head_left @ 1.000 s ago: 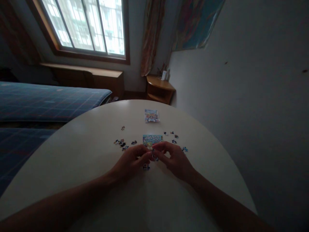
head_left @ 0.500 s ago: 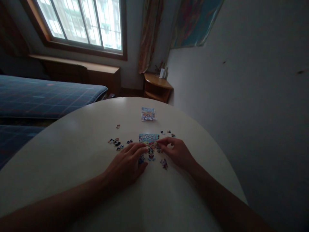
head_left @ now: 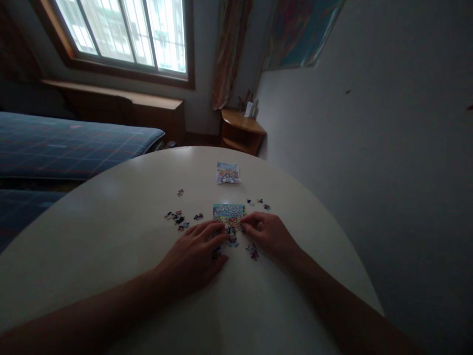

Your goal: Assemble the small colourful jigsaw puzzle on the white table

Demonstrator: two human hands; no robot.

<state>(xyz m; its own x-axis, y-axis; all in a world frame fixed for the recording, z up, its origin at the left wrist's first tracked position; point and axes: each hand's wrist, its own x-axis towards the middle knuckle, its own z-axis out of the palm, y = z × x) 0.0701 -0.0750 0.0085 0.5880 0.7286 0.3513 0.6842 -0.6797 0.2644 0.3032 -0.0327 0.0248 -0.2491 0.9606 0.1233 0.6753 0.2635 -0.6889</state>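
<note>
Well inside tbl edge [head_left: 195, 150]: R hand [head_left: 271, 236], pcs [head_left: 253, 252]

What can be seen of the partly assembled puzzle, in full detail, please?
The puzzle lies flat on the pale table, looking like thin card. White lettering crosses its blue far side, with multicoloured artwork nearer. Its near end is uneven, partly hidden by the left hand. The right hand is at its right edge, apparently touching.

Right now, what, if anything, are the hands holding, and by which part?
The left hand lies partly over the puzzle, gripping nothing visible. The right hand forms a pinch at its right edge; whether anything is gripped cannot be told.
</note>
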